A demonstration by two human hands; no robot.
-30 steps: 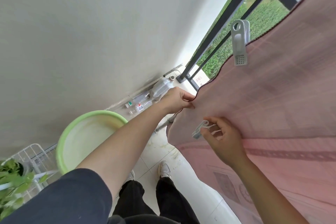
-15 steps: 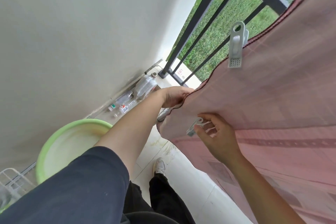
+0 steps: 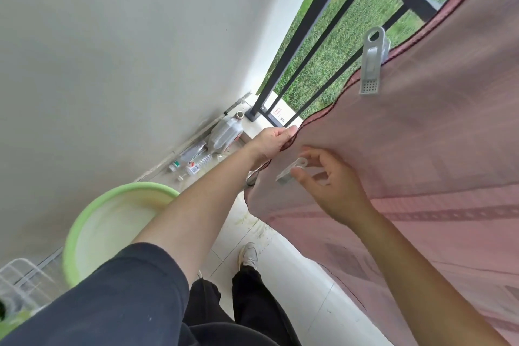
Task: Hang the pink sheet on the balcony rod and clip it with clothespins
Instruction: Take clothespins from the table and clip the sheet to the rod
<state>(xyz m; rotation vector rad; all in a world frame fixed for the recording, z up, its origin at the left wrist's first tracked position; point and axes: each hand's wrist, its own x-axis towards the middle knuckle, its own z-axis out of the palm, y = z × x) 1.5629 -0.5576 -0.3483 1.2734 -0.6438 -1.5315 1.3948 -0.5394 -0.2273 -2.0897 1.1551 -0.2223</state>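
The pink sheet (image 3: 438, 132) hangs across the right side, its dark-hemmed top edge running up to the right. One pale grey clothespin (image 3: 372, 63) is clipped on that edge. My left hand (image 3: 273, 140) pinches the sheet's hem at its left end. Just below, my right hand (image 3: 330, 182) holds a second, loose clothespin (image 3: 292, 173) between thumb and fingers, in front of the cloth. The rod under the sheet is hidden.
A black balcony railing (image 3: 317, 36) stands behind the sheet, grass beyond it. A white wall fills the left. On the floor lie a green basin (image 3: 84, 222), a plastic jug (image 3: 226, 132) and small bottles (image 3: 191, 167). A white wire rack (image 3: 19, 284) sits at the lower left.
My left hand has slid up along the hem toward the railing. My right hand, with the loose clothespin, has lifted slightly, its fingers spread more. The view has tilted.
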